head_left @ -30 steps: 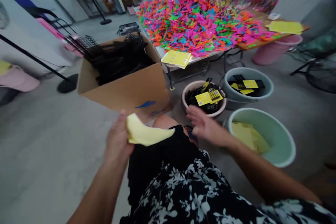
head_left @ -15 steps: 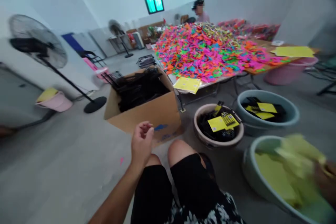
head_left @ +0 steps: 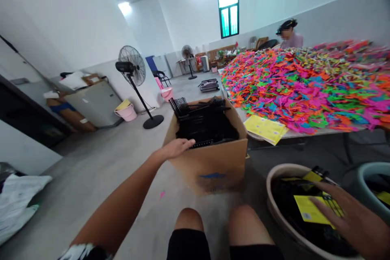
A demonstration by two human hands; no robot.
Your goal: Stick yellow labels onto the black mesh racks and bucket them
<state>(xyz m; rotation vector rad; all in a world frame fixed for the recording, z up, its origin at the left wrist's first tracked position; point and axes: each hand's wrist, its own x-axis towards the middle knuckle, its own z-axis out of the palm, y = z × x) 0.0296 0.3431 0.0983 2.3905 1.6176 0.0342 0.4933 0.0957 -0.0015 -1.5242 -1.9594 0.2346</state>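
Observation:
My left hand (head_left: 178, 148) rests at the near left rim of a cardboard box (head_left: 210, 166), its fingers stretched over the edge. Black plastic pieces (head_left: 207, 126) fill the box, some with a mesh pattern, and my fingertips reach the nearest of them. My right hand (head_left: 355, 215), blurred by motion, hovers with thumb and fingers apart above a beige tub (head_left: 271, 195). Under it lie a yellow card (head_left: 307, 208) and black items in the tub. Whether the right fingers touch the card I cannot tell.
A table carries a large heap of colourful plastic pieces (head_left: 292, 89) and yellow cards (head_left: 265, 126). A blue-green tub (head_left: 362, 170) stands at the right. Beyond are a standing fan (head_left: 134, 73), a pink bucket (head_left: 126, 113) and a seated person (head_left: 291, 38).
The view has turned left. My left hand has moved forward onto the box rim. My right hand has left the yellow sheets in the green tub and is now over the beige tub.

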